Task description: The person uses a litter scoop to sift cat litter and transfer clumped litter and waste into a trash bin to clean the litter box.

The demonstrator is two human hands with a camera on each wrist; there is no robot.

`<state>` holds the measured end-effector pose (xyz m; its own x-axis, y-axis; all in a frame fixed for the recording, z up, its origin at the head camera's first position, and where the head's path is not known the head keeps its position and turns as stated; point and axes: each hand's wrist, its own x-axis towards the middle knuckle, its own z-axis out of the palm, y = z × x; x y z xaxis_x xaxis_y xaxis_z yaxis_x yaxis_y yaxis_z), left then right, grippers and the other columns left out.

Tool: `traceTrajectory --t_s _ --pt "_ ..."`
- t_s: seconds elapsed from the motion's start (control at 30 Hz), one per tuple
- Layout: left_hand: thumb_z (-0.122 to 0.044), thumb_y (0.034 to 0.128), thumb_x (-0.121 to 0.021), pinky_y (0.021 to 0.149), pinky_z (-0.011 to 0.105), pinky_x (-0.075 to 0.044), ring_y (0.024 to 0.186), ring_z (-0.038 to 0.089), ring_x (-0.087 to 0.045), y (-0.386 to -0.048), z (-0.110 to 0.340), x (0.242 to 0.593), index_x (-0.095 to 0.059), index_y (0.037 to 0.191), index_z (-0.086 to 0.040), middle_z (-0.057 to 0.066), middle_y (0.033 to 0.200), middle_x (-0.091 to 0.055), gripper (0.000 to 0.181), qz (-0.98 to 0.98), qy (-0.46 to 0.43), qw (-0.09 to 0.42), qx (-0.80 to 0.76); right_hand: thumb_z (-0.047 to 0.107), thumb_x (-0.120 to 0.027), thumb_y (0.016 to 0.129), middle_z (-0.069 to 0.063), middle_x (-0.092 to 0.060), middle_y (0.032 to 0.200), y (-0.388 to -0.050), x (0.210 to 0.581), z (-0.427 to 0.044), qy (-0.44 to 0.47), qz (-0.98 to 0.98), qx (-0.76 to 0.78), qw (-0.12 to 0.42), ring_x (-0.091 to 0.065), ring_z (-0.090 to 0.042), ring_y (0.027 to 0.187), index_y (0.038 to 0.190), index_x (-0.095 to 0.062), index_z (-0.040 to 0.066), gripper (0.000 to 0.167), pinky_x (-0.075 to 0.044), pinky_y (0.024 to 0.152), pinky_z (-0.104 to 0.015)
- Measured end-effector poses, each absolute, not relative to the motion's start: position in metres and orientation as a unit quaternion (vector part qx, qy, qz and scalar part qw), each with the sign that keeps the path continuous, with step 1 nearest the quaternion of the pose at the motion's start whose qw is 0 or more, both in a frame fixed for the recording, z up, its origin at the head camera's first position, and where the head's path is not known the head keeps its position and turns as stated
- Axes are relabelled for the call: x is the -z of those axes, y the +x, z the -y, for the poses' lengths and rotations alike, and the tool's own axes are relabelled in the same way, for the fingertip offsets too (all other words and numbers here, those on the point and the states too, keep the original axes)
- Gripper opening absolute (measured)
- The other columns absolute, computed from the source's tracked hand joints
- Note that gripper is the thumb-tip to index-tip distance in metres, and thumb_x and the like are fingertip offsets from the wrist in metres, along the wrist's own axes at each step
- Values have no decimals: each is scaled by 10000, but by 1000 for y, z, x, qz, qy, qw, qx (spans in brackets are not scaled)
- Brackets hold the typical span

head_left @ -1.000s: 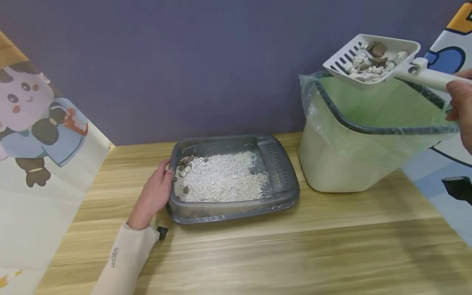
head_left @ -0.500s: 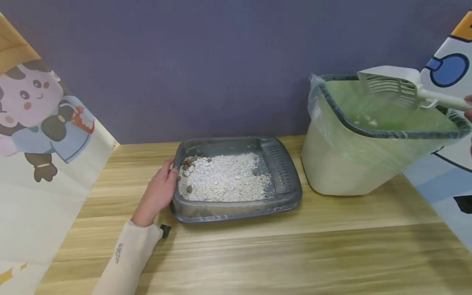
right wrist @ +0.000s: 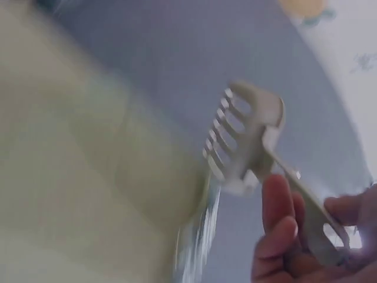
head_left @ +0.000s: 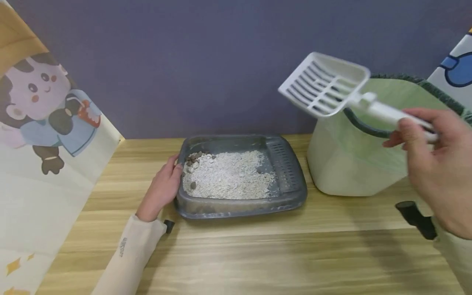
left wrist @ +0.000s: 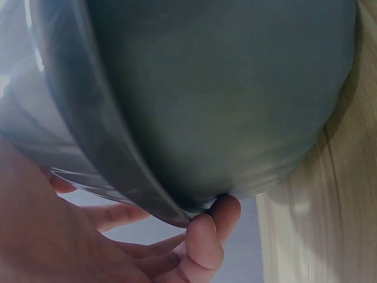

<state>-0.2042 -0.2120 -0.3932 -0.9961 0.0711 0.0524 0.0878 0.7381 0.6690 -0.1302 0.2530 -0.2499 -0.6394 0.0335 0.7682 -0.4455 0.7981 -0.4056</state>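
Note:
My right hand grips the handle of a white slotted litter scoop, raised in front of the bin; no litter shows in its head. In the right wrist view fingers curl round the scoop's handle. On the wooden floor sits a dark grey litter box holding pale litter, with brown clumps at its back left corner and a single one near the front left. My left hand holds the box's left rim, its fingers hooked at the edge in the left wrist view.
A pale bin with a clear liner and a dark rim stands right of the box, partly behind the scoop and right hand. A purple wall rises behind both. Printed walls flank the wooden surface.
The scoop, first loaded with clumps and litter over the bin, was tipped over it and now looks emptied. It has moved left out of the bin's mouth. The left hand stays on the box.

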Motion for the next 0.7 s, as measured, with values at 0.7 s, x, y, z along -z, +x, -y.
traceTrajectory --t_s 0.7 --pt "-403 1021 -252 830 531 -429 1065 329 -507 -204 210 395 -261 1499 -204 143 1218 -526 517 931 -19 21 363 148 -684 875 -20 -662 968 -200 281 -119 434 889 -141 24 -558 -57 659 1074 -675 58 219 -458 578 -274"
